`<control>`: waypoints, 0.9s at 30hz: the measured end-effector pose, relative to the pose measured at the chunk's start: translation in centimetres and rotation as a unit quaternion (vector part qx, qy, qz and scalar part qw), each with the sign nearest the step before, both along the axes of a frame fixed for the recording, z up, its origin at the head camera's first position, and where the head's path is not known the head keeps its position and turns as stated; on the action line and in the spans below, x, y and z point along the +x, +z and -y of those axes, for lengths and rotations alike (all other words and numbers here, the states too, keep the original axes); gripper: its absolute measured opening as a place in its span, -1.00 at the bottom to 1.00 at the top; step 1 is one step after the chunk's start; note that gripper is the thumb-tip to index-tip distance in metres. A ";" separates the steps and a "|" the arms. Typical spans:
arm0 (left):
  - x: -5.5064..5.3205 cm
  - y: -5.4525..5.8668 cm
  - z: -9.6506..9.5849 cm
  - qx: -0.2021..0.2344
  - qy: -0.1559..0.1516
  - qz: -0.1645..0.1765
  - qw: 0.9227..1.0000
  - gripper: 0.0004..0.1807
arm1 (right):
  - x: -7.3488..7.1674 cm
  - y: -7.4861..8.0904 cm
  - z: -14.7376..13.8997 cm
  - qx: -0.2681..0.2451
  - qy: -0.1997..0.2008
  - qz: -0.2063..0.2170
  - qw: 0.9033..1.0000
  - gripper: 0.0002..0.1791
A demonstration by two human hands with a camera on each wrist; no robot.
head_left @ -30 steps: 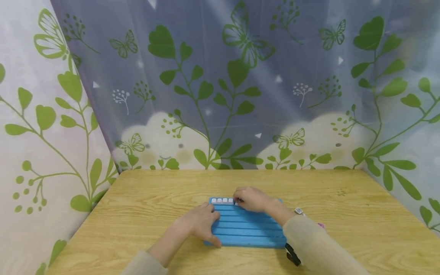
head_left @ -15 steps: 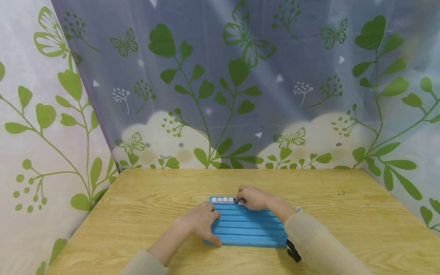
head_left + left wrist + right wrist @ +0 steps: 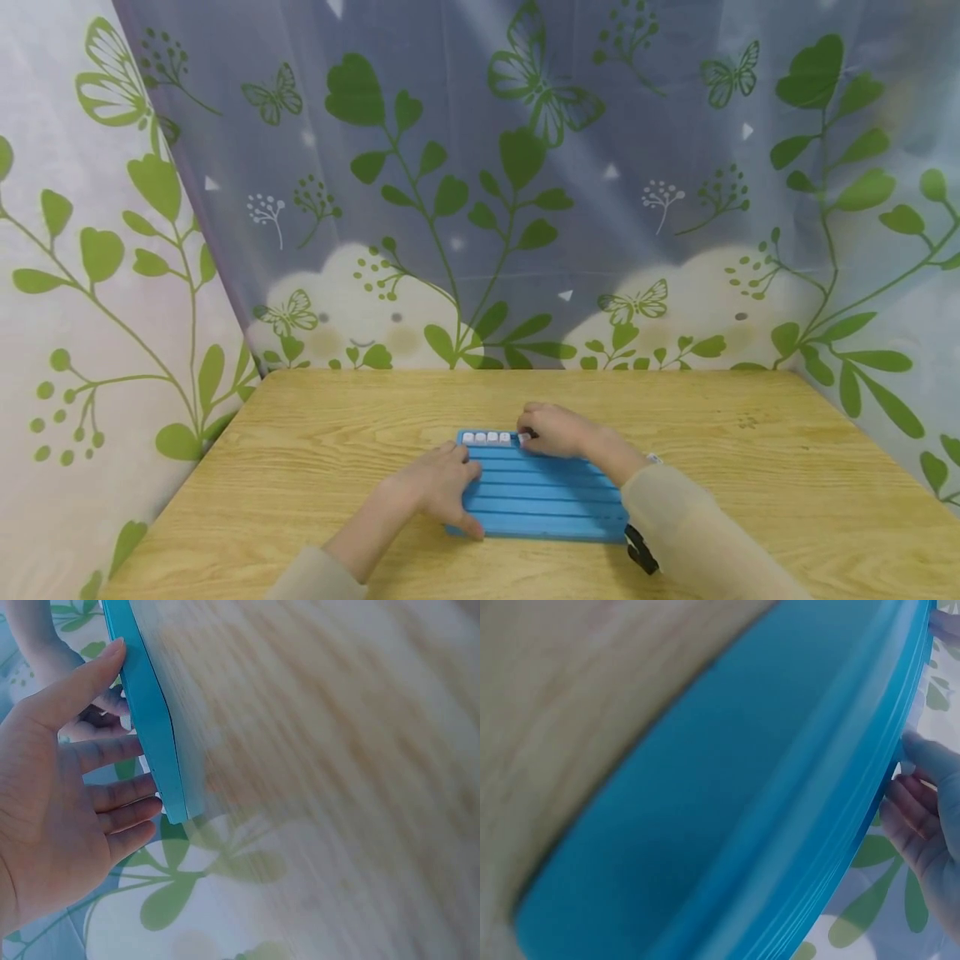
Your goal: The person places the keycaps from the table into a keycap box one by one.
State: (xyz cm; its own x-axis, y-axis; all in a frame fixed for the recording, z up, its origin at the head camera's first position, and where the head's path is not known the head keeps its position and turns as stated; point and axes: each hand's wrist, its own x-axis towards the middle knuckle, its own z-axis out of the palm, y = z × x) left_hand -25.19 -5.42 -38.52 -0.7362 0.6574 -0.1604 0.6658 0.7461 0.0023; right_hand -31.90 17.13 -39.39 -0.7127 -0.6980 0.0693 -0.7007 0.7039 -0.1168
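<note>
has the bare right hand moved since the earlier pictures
Yes, the bare right hand has shifted slightly rightward, away from the four small white blocks on the ribbed blue rectangular tray.

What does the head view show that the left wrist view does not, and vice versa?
Head view only: a small black object near the beige right sleeve, and the grooved top of the blue rectangular board.
Left wrist view only: the palm of the left hand.
Both: that board, the left hand, and the right hand pinching a small white block.
</note>
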 end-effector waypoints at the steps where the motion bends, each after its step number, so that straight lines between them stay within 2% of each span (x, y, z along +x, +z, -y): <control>1: 0.0 0.0 0.0 0.000 0.000 -0.001 1.000 -0.15 | 0.0 0.0 0.1 -0.003 -0.007 -0.002 1.000 -0.85; 5: -0.1 -0.1 0.0 0.002 0.001 0.002 1.000 -0.15 | 0.1 -0.1 0.6 -0.011 -0.025 -0.011 1.000 -0.86; 16: -0.2 -0.3 0.1 0.003 -0.005 -0.002 1.000 -0.15 | 0.2 -0.9 1.3 -0.028 -0.027 -0.036 0.999 -0.87; 27: -0.1 -0.1 0.1 0.007 -0.004 0.002 1.000 -0.18 | 0.2 -0.9 1.4 -0.031 -0.032 -0.024 0.999 -0.87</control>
